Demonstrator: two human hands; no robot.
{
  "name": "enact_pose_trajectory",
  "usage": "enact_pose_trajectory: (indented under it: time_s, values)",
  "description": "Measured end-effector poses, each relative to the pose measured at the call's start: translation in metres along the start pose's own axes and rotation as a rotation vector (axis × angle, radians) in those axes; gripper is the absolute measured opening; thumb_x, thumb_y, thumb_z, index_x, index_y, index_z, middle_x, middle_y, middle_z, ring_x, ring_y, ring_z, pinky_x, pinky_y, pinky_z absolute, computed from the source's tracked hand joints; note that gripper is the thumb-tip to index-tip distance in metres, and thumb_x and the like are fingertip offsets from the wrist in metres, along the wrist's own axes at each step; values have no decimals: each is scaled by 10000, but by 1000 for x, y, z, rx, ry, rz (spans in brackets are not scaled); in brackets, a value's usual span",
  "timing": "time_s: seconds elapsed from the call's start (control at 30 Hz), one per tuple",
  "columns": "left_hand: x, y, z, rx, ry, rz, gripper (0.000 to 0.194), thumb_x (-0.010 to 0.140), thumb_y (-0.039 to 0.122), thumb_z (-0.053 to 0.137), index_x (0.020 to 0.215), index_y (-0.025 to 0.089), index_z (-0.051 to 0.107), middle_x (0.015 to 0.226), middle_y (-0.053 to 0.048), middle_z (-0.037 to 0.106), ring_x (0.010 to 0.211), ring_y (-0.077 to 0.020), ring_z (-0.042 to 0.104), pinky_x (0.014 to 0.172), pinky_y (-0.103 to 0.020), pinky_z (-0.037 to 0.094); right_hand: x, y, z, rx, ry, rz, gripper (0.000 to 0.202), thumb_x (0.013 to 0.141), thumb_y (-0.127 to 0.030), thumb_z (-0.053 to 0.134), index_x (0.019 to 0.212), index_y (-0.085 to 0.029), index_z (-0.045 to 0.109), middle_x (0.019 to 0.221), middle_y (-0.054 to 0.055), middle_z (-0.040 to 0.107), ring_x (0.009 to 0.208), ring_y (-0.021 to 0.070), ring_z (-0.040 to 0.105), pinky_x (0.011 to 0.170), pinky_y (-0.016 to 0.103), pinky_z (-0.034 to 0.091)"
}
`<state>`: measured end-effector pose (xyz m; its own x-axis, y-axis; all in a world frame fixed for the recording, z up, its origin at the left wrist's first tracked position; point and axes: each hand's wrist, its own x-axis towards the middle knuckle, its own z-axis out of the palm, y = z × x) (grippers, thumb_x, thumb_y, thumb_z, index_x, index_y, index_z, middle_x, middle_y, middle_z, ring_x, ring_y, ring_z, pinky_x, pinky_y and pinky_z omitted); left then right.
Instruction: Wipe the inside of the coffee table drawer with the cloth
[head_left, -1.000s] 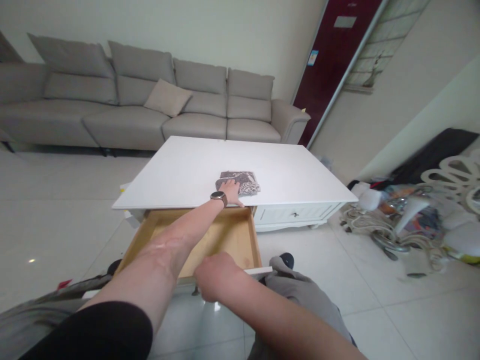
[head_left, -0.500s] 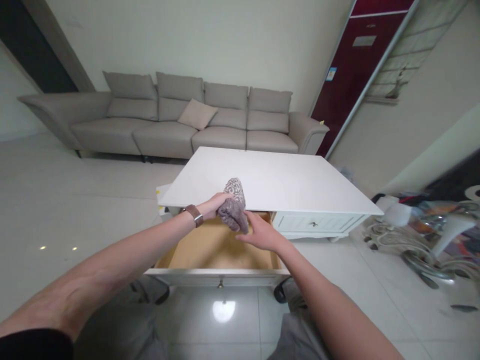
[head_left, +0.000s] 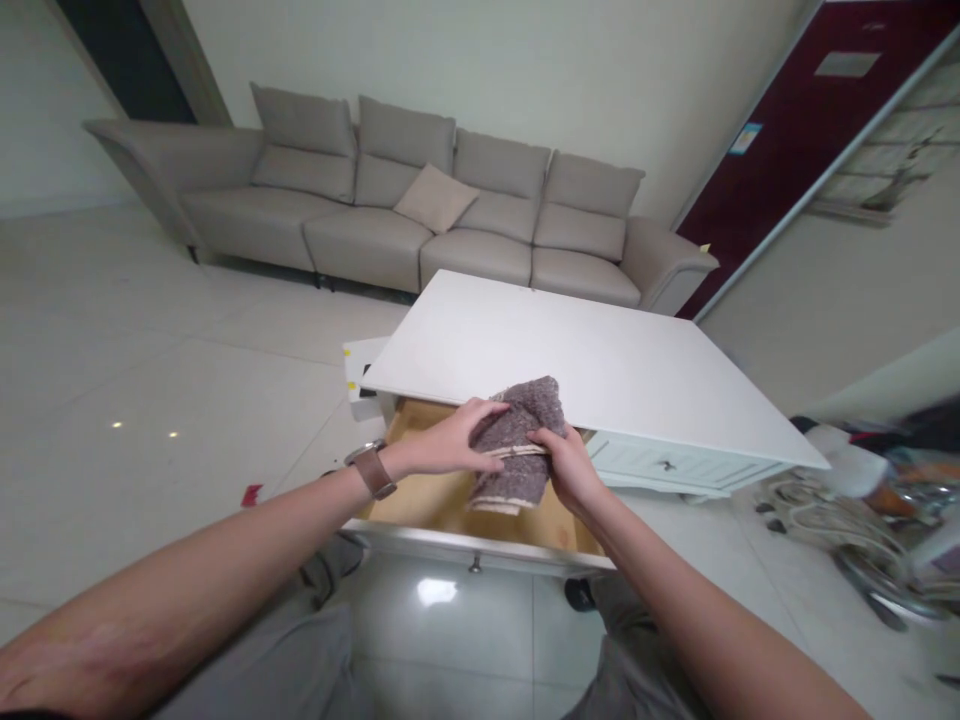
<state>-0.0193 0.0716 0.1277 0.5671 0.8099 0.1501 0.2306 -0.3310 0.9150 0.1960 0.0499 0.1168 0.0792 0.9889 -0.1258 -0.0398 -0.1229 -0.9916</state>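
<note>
A folded grey-brown towel [head_left: 525, 425] with pale edges is held above the open drawer [head_left: 435, 510] of the white coffee table [head_left: 570, 350]. At the towel's right side, my right hand [head_left: 574, 465] is closed on it, thumb lying across the front. My left hand [head_left: 457, 435] grips the left edge, its thumb and fingers set apart on the cloth. A brown-strapped watch [head_left: 373, 472] is on my left wrist. Behind the towel, part of the wooden drawer bottom is hidden.
A second drawer [head_left: 664, 465] in the table is closed. Beyond stands a grey sofa [head_left: 360, 240] with a beige cushion [head_left: 436, 198]. A white box [head_left: 364, 370] sits by the table's left end. Cables [head_left: 817, 510] and clutter lie on the floor at right.
The towel went from a bunched shape with its patterned side showing to a flatter folded piece. My right hand now grips it, and my left hand has shifted along its edge. The view tilted.
</note>
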Motion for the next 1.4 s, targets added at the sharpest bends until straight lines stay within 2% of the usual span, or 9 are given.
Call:
enact_pose_trajectory:
  time_s: [0.07,0.17,0.47,0.63,0.93,1.07,1.17,1.27,1.4]
  values:
    - [-9,-2,4,95,-16,52,1040,663,452,876,1561,249,391,1520,-152,442,1417,-344,441,1214,-535,333,-3,-3,4,126,-46,84,423,647,-355,729,1020,-167,660,915,59,742,824,246,674,753,352,532]
    - [-15,-3,16,89,15,60,992,770,460,801,1596,254,293,1574,-159,363,1450,-331,406,1229,-519,322,-11,-7,12,231,-119,173,413,633,-319,747,1011,-175,661,900,54,742,796,237,680,730,345,540]
    - [-14,-9,31,-189,206,-26,705,794,309,778,1394,222,420,1379,-127,593,1273,-290,581,1102,-453,464,-28,-6,28,108,-275,36,644,615,-208,777,1243,-233,632,1203,46,725,1078,237,670,958,374,537]
    - [-10,-1,29,-369,207,-26,644,753,267,784,1304,214,455,1262,-71,661,1234,-264,610,1089,-413,468,-30,-12,21,160,-227,20,697,611,-202,762,1287,-242,596,1317,62,680,1135,245,655,968,367,534]
    - [6,-10,38,-188,367,-43,390,955,312,528,1323,203,591,1370,-70,658,1310,-257,565,1146,-397,418,-35,-13,12,146,-164,60,601,583,-218,717,1169,-246,586,956,-13,709,797,174,637,707,274,500]
    - [16,-14,31,-102,370,-6,368,937,254,500,1270,184,640,1314,-72,692,1244,-260,603,1132,-400,424,-28,-16,-1,73,-16,14,454,579,-234,665,1027,-232,592,835,-33,668,744,159,593,662,256,454]
    - [17,-9,23,0,378,-10,329,929,225,472,1197,172,654,1234,-82,713,1152,-253,635,1070,-390,458,-19,-14,-14,56,112,-8,492,548,-239,662,1030,-232,562,798,-47,647,717,149,573,640,252,434]
    - [11,0,23,144,333,-71,278,928,224,464,1135,183,646,1137,-82,727,1079,-258,648,1005,-387,481,-13,-11,-21,44,183,-18,548,549,-249,660,1080,-240,526,774,-62,622,676,145,557,604,254,422]
    - [-2,14,39,169,179,-85,268,966,276,456,1168,218,622,1139,-65,728,1054,-258,664,970,-371,489,-15,-6,-16,90,197,-31,567,577,-255,700,1104,-254,494,830,-59,625,715,151,594,626,261,457]
